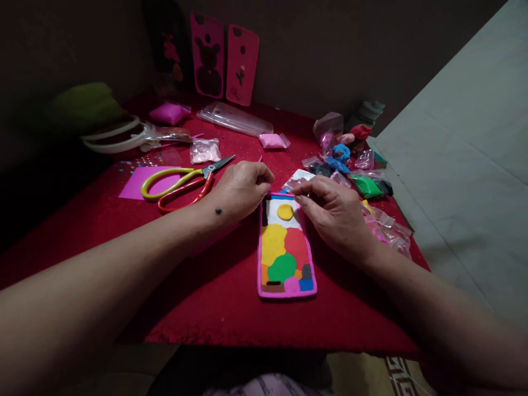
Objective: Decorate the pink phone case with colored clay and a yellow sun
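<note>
A phone case (273, 242) lies on the red cloth, covered in flat patches of yellow, red, green, white, blue and other coloured clay. Pink clay edges its sides and bottom. Across its top end runs a thin pink clay strip (281, 193), spanning the gap between my two hands. My left hand (244, 187) is closed at the top left corner, fingertips curled down at the strip's end; a pink tip pokes out above it. At the top right corner my right hand (335, 213) pinches the strip's other end between thumb and fingers.
Scissors (177, 190) with yellow and red handles lie left, over a pink sheet (136, 184). Bagged clay (367, 187) is heaped at right. Clear cases (235, 118) lie behind; decorated cases (242, 66) lean on the wall. A white-handled tool (113, 140) sits far left.
</note>
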Motion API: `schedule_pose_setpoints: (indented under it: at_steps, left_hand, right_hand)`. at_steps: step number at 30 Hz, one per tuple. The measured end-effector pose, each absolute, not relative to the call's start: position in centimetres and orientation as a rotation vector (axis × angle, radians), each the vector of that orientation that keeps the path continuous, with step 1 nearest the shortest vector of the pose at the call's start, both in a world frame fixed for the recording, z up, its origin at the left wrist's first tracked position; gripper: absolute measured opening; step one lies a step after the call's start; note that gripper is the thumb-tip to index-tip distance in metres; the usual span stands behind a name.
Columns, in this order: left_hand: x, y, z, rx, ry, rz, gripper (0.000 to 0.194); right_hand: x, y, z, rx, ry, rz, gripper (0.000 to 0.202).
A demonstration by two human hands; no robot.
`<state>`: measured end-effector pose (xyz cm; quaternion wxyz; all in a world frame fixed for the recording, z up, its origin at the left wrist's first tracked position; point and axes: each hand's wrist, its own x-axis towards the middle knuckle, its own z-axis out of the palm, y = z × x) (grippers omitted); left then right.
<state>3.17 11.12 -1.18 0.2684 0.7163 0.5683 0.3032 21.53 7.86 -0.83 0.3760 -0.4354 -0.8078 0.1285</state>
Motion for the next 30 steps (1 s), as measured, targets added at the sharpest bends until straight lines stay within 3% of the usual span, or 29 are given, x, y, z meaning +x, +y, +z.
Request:
schedule_pose_setpoints:
  at_steps: [10,30]
  left_hand:
    - [3.0,11.1,-1.0,1.971,1.571,0.801,0.02]
    - [2.9,11.0,-0.6,1.985,1.567,0.739,0.022]
  right_hand:
    - [22.7,5.9,-1.3,-0.817,-2.497,-0.076,0.022]
    - [23.3,5.4,-1.5,-0.886,-2.422,0.031,0.027]
